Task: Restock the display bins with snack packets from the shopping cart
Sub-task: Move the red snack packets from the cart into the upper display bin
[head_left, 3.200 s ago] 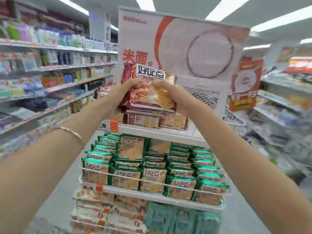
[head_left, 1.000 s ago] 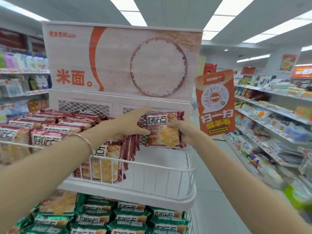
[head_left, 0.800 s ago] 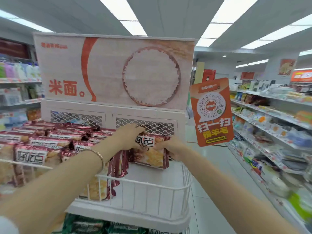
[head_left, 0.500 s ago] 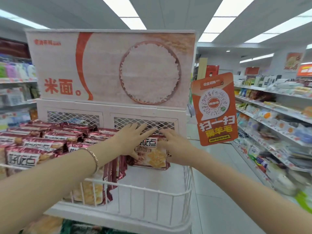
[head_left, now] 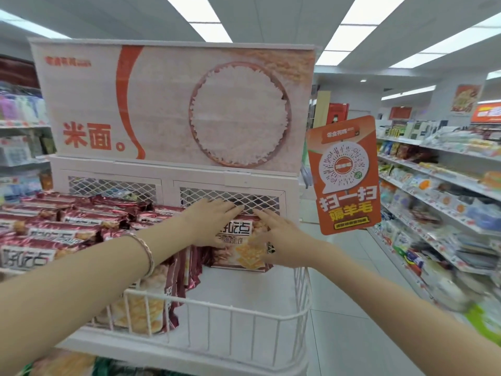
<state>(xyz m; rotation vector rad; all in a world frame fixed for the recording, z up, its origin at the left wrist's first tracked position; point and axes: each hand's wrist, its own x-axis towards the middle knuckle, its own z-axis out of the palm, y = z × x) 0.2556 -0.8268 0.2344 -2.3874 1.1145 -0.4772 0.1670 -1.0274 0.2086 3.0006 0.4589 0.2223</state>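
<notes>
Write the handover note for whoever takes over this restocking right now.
Left hand: open, fingers flat on the red snack packet.
Right hand: open, fingers spread on the same packet.
Packet stands at the back right of the top wire bin. Other red packets fill the bin's left side.
Done: this packet placed.
Left: bin floor in front is bare, so fetch more; the shopping cart is out of view.
</notes>
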